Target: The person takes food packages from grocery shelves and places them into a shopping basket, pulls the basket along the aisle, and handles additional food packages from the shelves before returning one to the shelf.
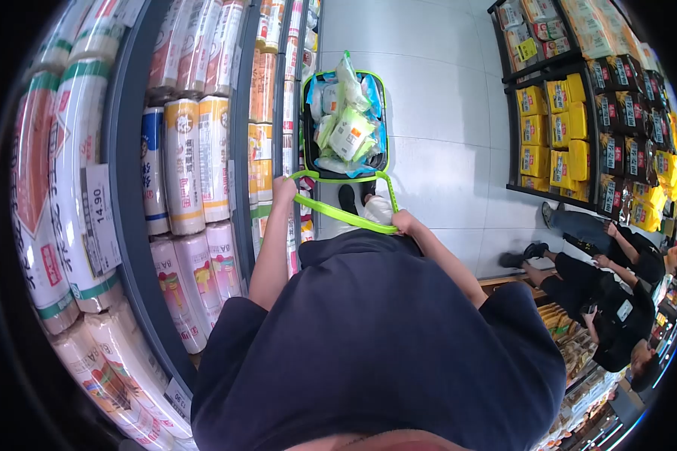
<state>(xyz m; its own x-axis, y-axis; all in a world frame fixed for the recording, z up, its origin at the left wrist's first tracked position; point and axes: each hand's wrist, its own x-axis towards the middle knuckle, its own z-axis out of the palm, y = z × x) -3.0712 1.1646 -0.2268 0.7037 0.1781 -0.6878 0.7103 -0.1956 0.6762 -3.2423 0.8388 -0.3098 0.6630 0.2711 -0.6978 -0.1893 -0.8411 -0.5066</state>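
A black shopping basket with a lime-green rim stands on the floor ahead of me. It is filled with bagged goods, among them a white-and-green package lying on top and blue packs along the sides. From its near side a lime-green handle reaches back toward my body. My left hand is closed around the handle's left end, close beside the shelf. At the handle's right corner, my right hand is closed on it. My shoes show through the handle loop.
Shelves of wrapped noodle packs line my left side, with price tags on their edges. To the right stands a black rack of yellow packs. Two people are behind it at lower right. Pale floor tiles run between.
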